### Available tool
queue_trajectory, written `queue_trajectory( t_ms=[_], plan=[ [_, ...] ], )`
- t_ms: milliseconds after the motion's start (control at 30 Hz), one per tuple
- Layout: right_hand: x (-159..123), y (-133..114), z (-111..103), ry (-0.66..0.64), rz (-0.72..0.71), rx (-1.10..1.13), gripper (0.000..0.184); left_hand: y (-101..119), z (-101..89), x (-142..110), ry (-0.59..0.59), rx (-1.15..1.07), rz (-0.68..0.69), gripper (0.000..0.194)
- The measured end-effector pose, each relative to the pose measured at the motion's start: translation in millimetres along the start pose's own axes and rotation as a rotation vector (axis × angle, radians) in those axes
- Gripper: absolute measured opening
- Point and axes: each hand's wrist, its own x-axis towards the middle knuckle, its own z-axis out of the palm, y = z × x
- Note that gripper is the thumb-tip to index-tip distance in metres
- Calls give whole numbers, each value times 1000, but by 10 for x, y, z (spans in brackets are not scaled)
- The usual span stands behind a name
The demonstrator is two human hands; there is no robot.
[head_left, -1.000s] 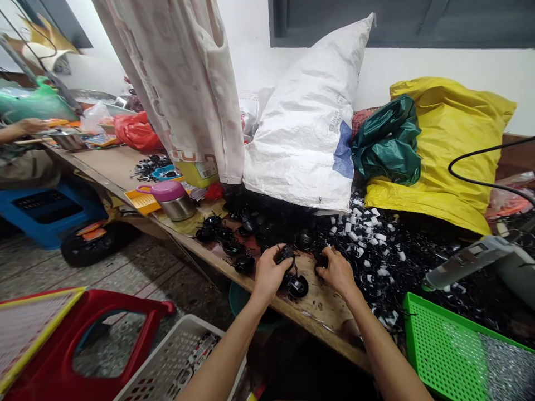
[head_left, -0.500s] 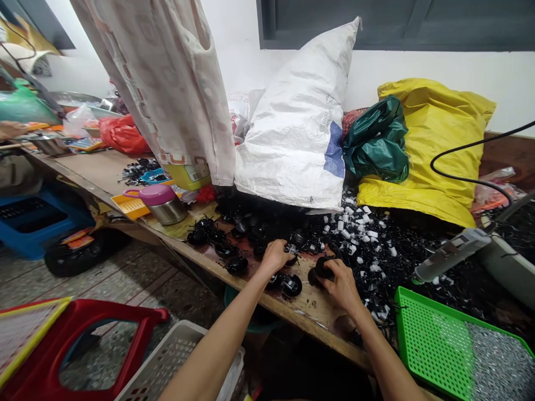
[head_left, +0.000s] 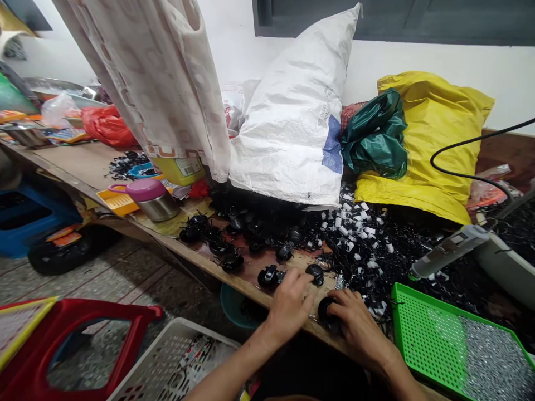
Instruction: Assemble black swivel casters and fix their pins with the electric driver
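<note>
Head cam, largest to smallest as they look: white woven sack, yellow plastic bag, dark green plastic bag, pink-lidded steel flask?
1. White woven sack and yellow plastic bag: look about alike, can't rank them.
2. Dark green plastic bag
3. Pink-lidded steel flask

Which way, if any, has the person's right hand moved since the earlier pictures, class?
Yes: the right hand has moved toward the person, closer beside the green perforated tray.
</note>
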Motion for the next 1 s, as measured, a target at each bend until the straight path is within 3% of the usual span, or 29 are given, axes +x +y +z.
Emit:
queue_trajectory(
  t_ms=[67,133,267,433,533,767,1000],
  plan=[
    [42,91,-68,-36,-6,17,42,68,147,-134,-50,-13,51,27],
    [132,210,-118,11,20,18,41,95,258,-149,-67,60,80,34],
    [423,354,-123,212,133,-145,30,122,350,92,-198,300,55,42],
    [713,307,-33,231,160,-285,21,130,433,337,-340,372,-35,35],
    [756,324,-27,247,223,-346,15,120,490,350,-353,342,-64,35],
    [731,609,-226,381,566,-422,18,84,512,426,-343,116,-151,43],
    [636,737,-505,368,701,-408,24,-10,618,603,-315,-133,-257,38]
  ],
)
